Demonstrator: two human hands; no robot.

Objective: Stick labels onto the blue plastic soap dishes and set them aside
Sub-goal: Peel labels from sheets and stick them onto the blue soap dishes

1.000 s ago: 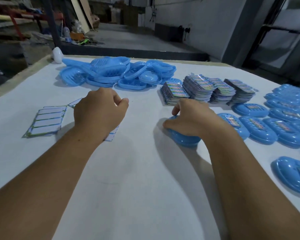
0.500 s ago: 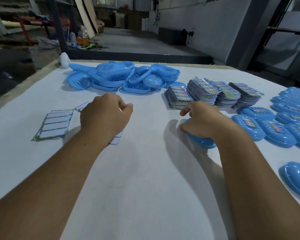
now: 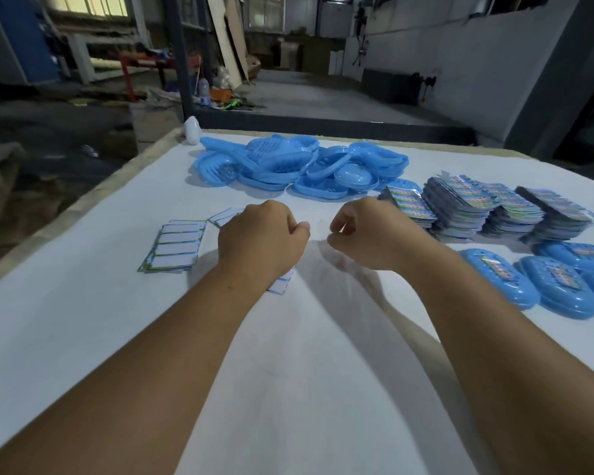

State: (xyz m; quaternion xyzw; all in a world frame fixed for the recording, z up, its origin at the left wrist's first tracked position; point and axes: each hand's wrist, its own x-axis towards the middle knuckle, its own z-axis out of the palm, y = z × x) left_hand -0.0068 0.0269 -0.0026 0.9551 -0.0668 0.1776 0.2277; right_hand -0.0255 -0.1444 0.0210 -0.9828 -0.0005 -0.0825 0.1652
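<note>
Labelled blue soap dishes point(image 3: 528, 289) lie lid-up at table's right edge; unlabelled pile point(image 3: 299, 166) far side. Left hand point(image 3: 261, 241) fingers curled over label sheet point(image 3: 282, 284); right hand point(image 3: 367, 234) curled, contents unclear. Bare white tabletop point(image 3: 306, 389) near.

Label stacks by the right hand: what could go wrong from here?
1. The label stacks stand tall and lean; the right hand, close beside the nearest one, could knock it over.
2. The left hand rests over a sticker sheet; dragging it may crease or shift the sheet.
3. The unlabelled dishes lie in a loose tangled pile; pulling one may drag others along.
</note>
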